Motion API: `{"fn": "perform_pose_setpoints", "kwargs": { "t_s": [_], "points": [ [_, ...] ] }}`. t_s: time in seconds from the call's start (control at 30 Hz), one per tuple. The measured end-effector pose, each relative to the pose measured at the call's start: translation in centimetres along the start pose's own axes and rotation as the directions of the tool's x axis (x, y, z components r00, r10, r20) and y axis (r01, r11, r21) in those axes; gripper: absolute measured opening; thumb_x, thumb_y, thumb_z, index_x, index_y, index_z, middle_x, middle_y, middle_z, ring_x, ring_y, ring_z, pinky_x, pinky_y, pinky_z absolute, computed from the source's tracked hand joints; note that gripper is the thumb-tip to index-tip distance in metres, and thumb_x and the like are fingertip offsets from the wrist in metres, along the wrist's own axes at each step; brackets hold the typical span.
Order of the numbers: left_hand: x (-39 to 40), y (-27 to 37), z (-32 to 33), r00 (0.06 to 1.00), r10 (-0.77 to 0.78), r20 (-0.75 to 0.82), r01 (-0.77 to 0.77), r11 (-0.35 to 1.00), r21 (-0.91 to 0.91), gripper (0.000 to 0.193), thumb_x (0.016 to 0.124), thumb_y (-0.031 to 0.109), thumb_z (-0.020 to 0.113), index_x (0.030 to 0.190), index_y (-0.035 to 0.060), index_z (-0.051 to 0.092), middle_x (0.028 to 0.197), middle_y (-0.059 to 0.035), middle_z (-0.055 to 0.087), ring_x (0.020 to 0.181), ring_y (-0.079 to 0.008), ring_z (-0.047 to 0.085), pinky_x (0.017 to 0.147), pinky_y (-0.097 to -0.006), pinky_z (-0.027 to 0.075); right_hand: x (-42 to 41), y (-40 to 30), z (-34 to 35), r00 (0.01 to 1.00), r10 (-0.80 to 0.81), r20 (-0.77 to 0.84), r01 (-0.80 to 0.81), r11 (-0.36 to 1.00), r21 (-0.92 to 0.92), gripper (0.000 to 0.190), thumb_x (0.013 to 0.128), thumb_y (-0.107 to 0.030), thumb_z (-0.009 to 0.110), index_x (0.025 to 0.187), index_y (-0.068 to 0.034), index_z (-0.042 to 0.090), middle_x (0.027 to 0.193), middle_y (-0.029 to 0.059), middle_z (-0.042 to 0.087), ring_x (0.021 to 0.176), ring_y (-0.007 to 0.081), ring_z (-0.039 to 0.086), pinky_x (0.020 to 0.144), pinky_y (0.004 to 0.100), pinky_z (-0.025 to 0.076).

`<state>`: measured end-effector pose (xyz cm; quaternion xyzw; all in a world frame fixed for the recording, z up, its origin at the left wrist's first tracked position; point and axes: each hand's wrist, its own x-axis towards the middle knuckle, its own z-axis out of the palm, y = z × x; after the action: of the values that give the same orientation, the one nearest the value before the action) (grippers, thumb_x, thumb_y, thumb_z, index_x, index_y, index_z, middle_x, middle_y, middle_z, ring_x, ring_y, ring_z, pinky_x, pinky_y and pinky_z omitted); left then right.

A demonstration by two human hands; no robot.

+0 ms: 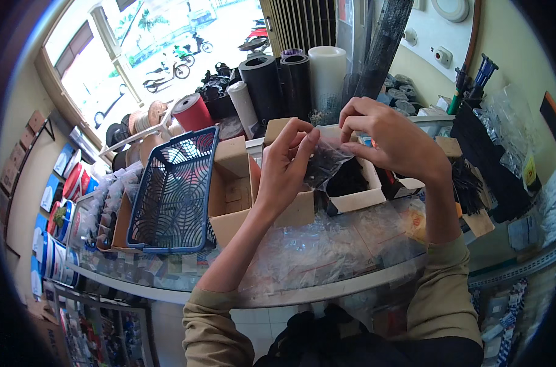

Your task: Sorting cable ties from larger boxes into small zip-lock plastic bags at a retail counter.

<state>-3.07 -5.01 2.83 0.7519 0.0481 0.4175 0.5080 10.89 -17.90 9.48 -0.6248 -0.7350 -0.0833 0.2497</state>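
Note:
A clear plastic bag point(329, 158) with small black pieces in it hangs between my two hands over the counter. My left hand point(284, 167) pinches its left upper edge between thumb and fingers. At the bag's right upper edge, the thumb and bent fingers of my right hand point(388, 137) grip the plastic. Just below stands an open white carton point(358, 202) holding many small black pieces. An open brown cardboard box point(229, 197) is left of my left hand, with a blue plastic basket point(172, 197) beyond it.
Clear plastic bags point(301, 257) are spread over the glass counter point(168, 275) near its front edge. Behind the boxes stand black sheet rolls point(262, 87), a clear roll point(327, 75) and a red roll point(193, 112). Black strips point(493, 160) lie at the right.

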Motion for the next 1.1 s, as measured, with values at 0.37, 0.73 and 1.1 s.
{"fn": "perform_pose_setpoints", "kwargs": {
  "t_s": [0.37, 0.73, 1.1],
  "points": [
    [-0.2, -0.4, -0.1, 0.999, -0.019, -0.034, 0.019, 1.0, -0.007, 0.016, 0.094, 0.018, 0.05, 0.093, 0.0021, 0.05, 0.064, 0.0026, 0.052, 0.059, -0.0001, 0.039, 0.049, -0.0175, 0.03, 0.7, -0.5, 0.9, 0.996, 0.008, -0.094, -0.003, 0.999, 0.052, 0.014, 0.078, -0.01, 0.064, 0.084, 0.001, 0.058, 0.092, 0.0101, 0.055, 0.083, 0.0265, 0.057, 0.074, 0.0352, 0.046],
    [-0.1, -0.9, 0.2, 0.997, -0.026, -0.078, 0.023, 0.999, -0.039, 0.015, 0.094, 0.017, 0.05, 0.092, 0.0023, 0.05, 0.065, 0.0016, 0.055, 0.06, -0.0003, 0.042, 0.049, -0.0168, 0.031, 0.8, 2.1, 2.0, 0.994, -0.014, 0.107, -0.024, 0.938, 0.347, 0.016, 0.081, -0.012, 0.063, 0.089, 0.002, 0.064, 0.097, 0.0106, 0.059, 0.083, 0.0223, 0.058, 0.074, 0.0308, 0.046],
    [0.4, 0.1, -0.7, 0.985, -0.139, -0.107, 0.104, 0.954, -0.283, 0.017, 0.095, 0.022, 0.048, 0.098, 0.005, 0.047, 0.083, -0.0056, 0.063, 0.075, -0.0057, 0.059, 0.063, -0.0196, 0.047, 1.4, 0.9, 1.6, 0.993, 0.044, -0.109, 0.001, 0.925, 0.379, 0.018, 0.077, -0.015, 0.069, 0.087, 0.0, 0.069, 0.079, 0.0124, 0.065, 0.063, 0.0191, 0.059, 0.059, 0.0294, 0.047]
  ]
}}
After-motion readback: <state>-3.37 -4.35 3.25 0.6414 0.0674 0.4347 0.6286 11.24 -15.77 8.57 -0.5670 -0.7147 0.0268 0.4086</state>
